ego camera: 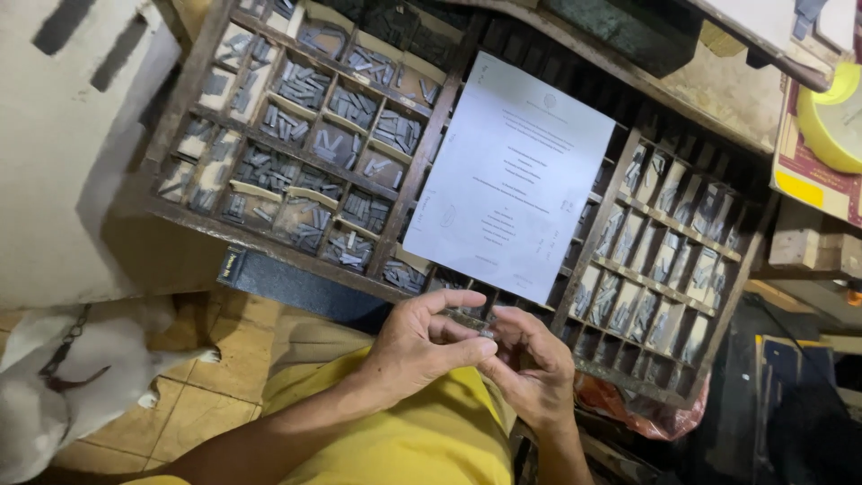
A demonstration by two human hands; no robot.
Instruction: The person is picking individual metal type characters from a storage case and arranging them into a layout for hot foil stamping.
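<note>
Both hands meet above the lap, near the type case [395,193]. The left hand [422,346] and right hand [534,368] have their fingers closed on a small metal piece [486,333] — a paper [512,175] lies on the case.

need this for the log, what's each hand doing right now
Left hand: curled, thumb and fingers pinching small metal type pieces at the edge of the wooden type case.
Right hand: curled, fingertips on the same type pieces.
</note>
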